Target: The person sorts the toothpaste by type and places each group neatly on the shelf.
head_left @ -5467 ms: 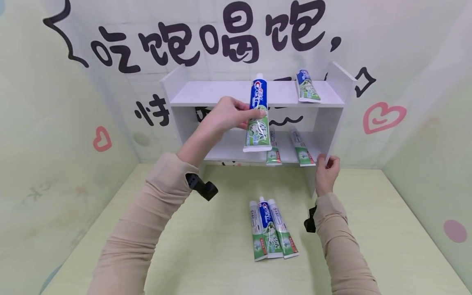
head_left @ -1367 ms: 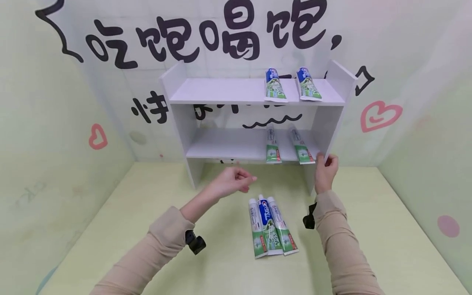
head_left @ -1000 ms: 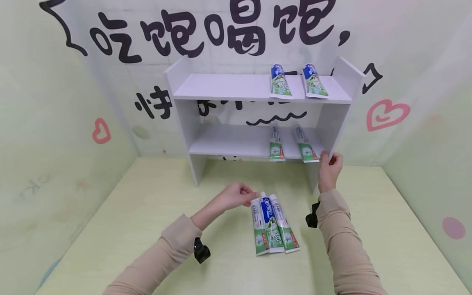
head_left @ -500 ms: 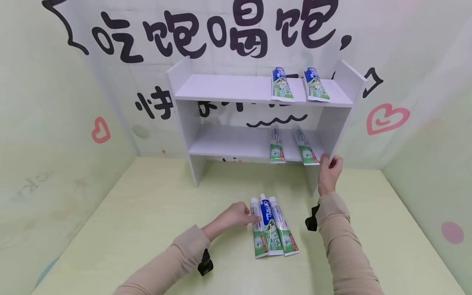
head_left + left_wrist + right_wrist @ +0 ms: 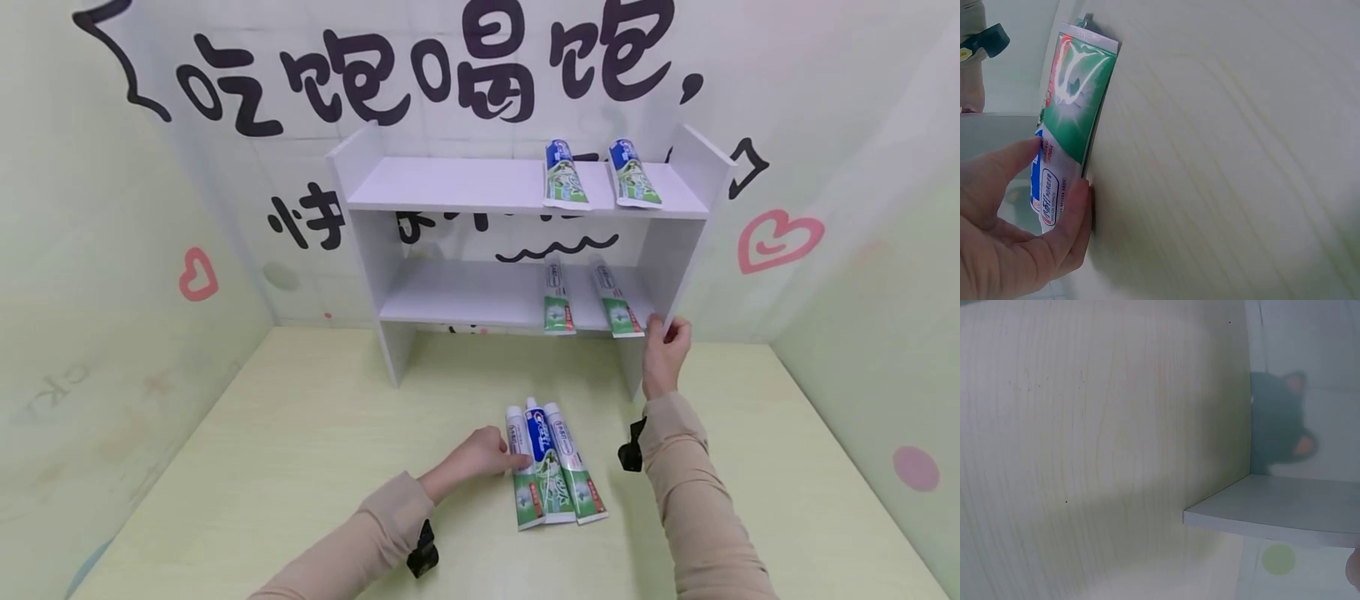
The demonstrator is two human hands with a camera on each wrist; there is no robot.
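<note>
Surface (image 5: 322,400) (pale, wood-grained) meets a lettered wall (image 5: 247,167); left fingers (image 5: 1074,209) pinch a toothpaste tube (image 5: 1079,94), right fingers (image 5: 679,334) grip a shelf (image 5: 457,292).

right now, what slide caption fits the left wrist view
Left hand pinching a green-and-white toothpaste tube, pale wood-grained tabletop alongside.

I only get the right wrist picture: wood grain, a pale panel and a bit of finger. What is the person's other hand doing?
Observer: The left hand grips the leftmost white-and-green tube on the table.
Visitor: Is that tube lying by itself?
Observer: No, a blue-and-green tube lies just beside it.
Visitor: And is anything stored higher up?
Observer: Yes, two more tubes lie on the top shelf.
</note>
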